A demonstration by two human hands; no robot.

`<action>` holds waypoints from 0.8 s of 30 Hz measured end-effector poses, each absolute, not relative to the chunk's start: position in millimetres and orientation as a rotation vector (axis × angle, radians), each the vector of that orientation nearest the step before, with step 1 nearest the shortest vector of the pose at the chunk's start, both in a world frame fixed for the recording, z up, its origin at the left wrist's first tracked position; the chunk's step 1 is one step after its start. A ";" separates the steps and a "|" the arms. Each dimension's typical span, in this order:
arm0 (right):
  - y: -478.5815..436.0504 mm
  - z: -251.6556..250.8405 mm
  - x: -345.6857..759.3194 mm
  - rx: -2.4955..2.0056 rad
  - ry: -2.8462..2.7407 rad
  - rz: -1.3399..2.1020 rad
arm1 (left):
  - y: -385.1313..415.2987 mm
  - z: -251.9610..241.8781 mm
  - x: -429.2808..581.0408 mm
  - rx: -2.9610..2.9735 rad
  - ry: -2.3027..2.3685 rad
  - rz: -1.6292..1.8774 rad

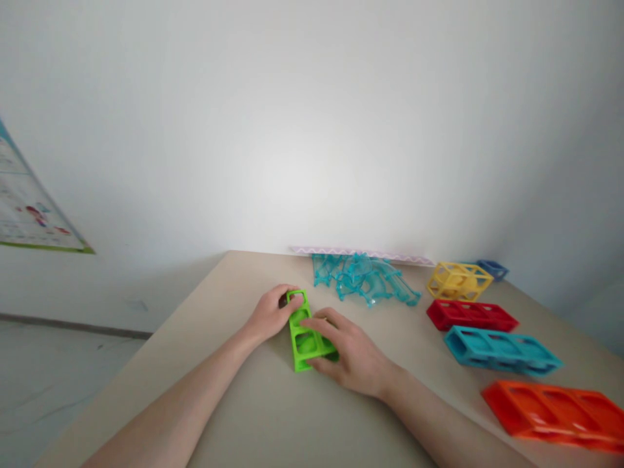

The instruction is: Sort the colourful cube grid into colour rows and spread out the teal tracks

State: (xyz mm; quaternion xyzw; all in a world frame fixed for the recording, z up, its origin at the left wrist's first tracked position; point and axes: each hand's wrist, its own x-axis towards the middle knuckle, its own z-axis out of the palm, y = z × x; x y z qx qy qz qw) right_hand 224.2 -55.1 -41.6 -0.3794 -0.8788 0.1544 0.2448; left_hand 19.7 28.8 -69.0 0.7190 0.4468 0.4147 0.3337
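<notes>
Green frame (300,331), held on the table (263,416) at mid-scene, its long side running from near to far. I view it from a distance through the head camera. The left hand (272,314) grasps the far end: the thumb lies over the upper rim, while most of its fingers are hidden behind the piece. The right hand (358,354) grasps the near half from the right, fingers across the middle bar and thumb low by the near end. Part of the green plastic juts right beneath this palm; whether it is a second piece I cannot tell.

To handle it well, I would let the left hand serve as the anchor, pressing the far end down, and have the right hand push evenly on the solid bars rather than into the openings. Light fingers, in my judgement, spare the thin rims from flexing, and a thumb kept clear of edges avoids a pinch.

Surroundings: far, before the wall, a heap of translucent teal pieces (361,266); to the right, from far to near, a yellow frame (458,281), a red frame (468,323), a turquoise frame (507,356) and an orange frame (556,429).
</notes>
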 end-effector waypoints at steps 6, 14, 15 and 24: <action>-50.8 -43.1 226.1 -1.051 -2.450 0.381 | 36.8 -70.9 14.0 1.858 1.249 1.036; -49.4 -41.1 227.7 -1.077 -2.502 0.309 | 26.5 -61.5 19.8 1.580 1.073 1.147; -49.1 -41.2 227.7 -1.080 -2.495 0.294 | 25.8 -62.4 21.1 1.554 1.061 1.144; -46.8 -42.2 229.4 -1.176 -2.453 0.255 | 40.2 -71.8 10.4 1.313 1.011 1.340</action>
